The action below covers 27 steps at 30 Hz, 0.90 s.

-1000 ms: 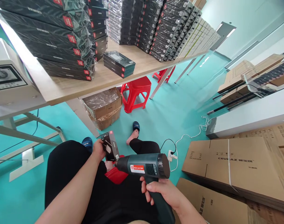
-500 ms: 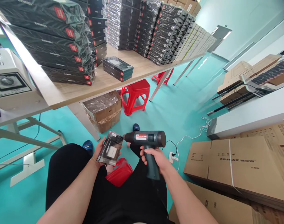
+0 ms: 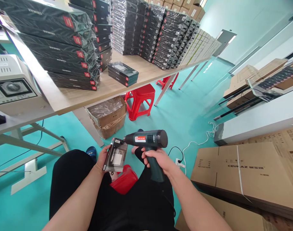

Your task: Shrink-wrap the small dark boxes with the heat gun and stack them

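My left hand (image 3: 103, 157) grips a flat black product box (image 3: 116, 155) by its left side, with its face tilted up between my knees. A clear film seems to cover it. My right hand (image 3: 155, 159) is wrapped round the handle of a dark heat gun (image 3: 146, 138). The gun's nozzle points left at the box's upper right corner, very close to it; whether they touch I cannot tell. A cord runs down from the handle.
Stacks of film-wrapped black boxes (image 3: 64, 51) stand on the wooden table (image 3: 93, 98). Two boxes (image 3: 123, 73) lie near its edge. Below are a carton (image 3: 109, 118) of film and a red stool (image 3: 140, 99). Large cartons (image 3: 228, 166) and a power strip (image 3: 179, 163) are on my right.
The heat gun has shifted slightly left and up, its nozzle now over the box's upper right corner. The box has turned a little in my left hand, its face more toward me.
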Motion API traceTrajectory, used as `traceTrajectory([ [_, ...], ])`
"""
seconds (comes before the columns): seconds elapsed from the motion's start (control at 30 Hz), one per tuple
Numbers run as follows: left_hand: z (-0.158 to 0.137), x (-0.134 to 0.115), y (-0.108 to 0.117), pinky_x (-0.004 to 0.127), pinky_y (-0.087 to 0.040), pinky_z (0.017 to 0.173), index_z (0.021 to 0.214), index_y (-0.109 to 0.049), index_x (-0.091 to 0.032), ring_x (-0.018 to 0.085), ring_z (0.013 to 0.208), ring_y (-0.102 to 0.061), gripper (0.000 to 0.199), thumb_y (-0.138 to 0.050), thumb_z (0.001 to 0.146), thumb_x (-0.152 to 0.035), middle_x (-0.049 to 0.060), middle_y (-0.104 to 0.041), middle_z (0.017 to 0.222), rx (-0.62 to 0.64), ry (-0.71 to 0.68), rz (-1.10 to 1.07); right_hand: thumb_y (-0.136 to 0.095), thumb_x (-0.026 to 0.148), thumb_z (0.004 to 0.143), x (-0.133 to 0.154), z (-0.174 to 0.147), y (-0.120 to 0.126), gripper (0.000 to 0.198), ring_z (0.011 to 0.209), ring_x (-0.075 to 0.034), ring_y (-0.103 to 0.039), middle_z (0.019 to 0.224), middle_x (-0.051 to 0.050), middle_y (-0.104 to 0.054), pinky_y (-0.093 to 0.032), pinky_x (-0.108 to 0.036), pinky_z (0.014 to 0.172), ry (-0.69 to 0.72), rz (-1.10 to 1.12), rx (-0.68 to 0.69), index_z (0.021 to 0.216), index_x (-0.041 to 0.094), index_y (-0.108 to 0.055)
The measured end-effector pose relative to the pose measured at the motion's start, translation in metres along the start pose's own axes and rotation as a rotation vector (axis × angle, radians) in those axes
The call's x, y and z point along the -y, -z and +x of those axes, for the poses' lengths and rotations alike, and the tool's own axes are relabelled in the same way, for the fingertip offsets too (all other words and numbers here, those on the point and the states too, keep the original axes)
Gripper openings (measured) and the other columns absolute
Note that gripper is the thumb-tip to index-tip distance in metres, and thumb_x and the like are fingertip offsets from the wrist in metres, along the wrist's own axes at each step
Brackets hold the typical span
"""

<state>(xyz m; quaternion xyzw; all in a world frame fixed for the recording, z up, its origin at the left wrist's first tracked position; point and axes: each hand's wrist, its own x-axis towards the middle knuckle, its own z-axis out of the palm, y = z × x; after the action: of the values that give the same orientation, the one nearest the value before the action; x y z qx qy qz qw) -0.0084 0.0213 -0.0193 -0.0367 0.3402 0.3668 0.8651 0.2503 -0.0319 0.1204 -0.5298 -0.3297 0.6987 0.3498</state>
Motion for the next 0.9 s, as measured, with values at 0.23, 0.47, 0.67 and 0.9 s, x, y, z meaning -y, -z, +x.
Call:
traceTrajectory([
  [0.23, 0.014, -0.001, 0.009, 0.047, -0.055, 0.074, 0.101, -0.063, -0.014, 0.032, 0.082, -0.068, 0.035, -0.064, 0.077, -0.039, 0.013, -0.070, 0.086, -0.052, -0.140, -0.015, -0.061, 0.019, 0.072, -0.021, -0.035, 0.026, 0.027, 0.055, -0.015, -0.062, 0.075, -0.007, -0.067, -0.047, -0.024, 0.046, -0.169, -0.009, 0.221, 0.096, 0.010, -0.065],
  [0.47, 0.038, -0.001, 0.029, 0.057, -0.054, 0.069, 0.078, -0.044, -0.022, 0.029, 0.079, -0.063, 0.032, -0.059, 0.073, -0.050, 0.008, -0.056, 0.085, -0.380, -0.155, -0.281, -0.063, 0.025, 0.072, -0.045, -0.032, -0.016, 0.028, 0.056, -0.014, -0.061, 0.077, -0.007, -0.067, -0.049, -0.025, 0.049, -0.004, 0.210, -0.091, 0.096, 0.010, -0.064],
  [0.67, 0.036, -0.002, 0.030, 0.044, -0.056, 0.059, 0.077, -0.045, -0.021, 0.019, 0.064, -0.057, 0.023, -0.057, 0.075, -0.041, 0.002, -0.051, 0.076, -0.385, -0.244, -0.251, -0.065, 0.025, 0.071, -0.051, -0.026, -0.034, 0.028, 0.054, -0.015, -0.061, 0.076, -0.008, -0.069, -0.049, -0.026, 0.047, -0.039, 0.208, -0.010, 0.094, 0.010, -0.066],
  [0.9, 0.032, -0.001, 0.029, 0.055, -0.055, 0.068, 0.082, -0.045, -0.021, 0.030, 0.086, -0.062, 0.028, -0.055, 0.075, -0.047, 0.008, -0.054, 0.089, -0.351, -0.218, -0.302, -0.070, 0.030, 0.070, -0.051, -0.014, -0.036, 0.033, 0.055, -0.015, -0.061, 0.075, -0.006, -0.069, -0.049, -0.027, 0.049, -0.009, 0.161, -0.168, 0.096, 0.011, -0.065],
])
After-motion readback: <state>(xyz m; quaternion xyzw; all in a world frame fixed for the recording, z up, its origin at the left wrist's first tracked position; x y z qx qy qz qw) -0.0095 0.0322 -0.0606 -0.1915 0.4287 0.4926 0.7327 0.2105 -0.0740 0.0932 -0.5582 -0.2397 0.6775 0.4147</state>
